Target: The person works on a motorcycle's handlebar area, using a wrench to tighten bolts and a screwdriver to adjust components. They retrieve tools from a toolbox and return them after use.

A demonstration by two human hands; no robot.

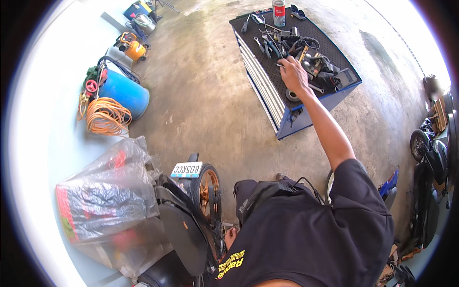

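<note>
My right hand (294, 75) reaches over the black mat on top of a blue tool cart (299, 129). Its fingers are pinched together at a small piece of metal that I cannot make out. Pliers (273, 48) and a wrench (259, 45) lie just beyond the fingertips. Beside the wrist are another wrench (316, 88) and a roll of tape (292, 95). Low down, my left hand (231, 237) is partly hidden by my shirt, its fingers curled beside a motorcycle (179, 229) with an orange-rimmed wheel (208, 191); what they hold is hidden.
A spray can (278, 13), screwdriver (245, 24) and coiled black cable (308, 43) share the cart top. Along the left wall stand a plastic-covered object (105, 205), a blue drum (124, 93) with orange hose (109, 116), and an orange compressor (134, 48). Motorcycles (435, 158) line the right.
</note>
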